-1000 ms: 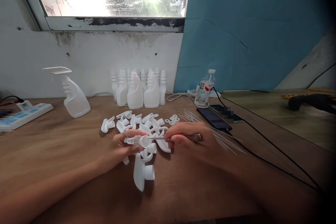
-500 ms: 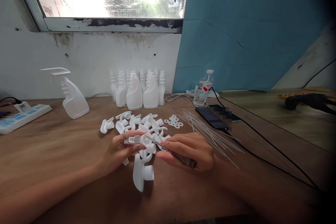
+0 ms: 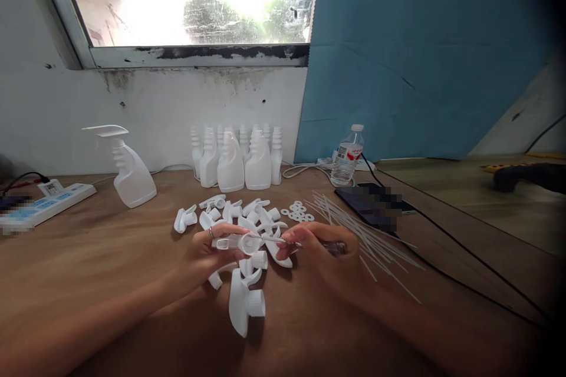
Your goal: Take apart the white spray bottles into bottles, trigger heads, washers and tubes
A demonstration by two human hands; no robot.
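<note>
My left hand pinches a white trigger sprayer head above the table, its round open end facing me. In my right hand is a slim screwdriver with a brownish see-through handle, held almost level. Its metal tip meets the rim of the sprayer head's opening; how far in it reaches I cannot tell. Below and behind my hands lies a pile of loose sprayer heads, and one more sprayer head rests nearest to me. Small white ring washers lie behind my right hand.
Thin white tubes spread right of my right hand. White bottles stand by the wall, with an assembled spray bottle to their left. A water bottle, phones and cables are at right, a power strip at left.
My right hand has turned, bringing the screwdriver closer to level, with its handle drawn into the palm. My left hand keeps hold of the sprayer head. The whole view has shifted slightly.
</note>
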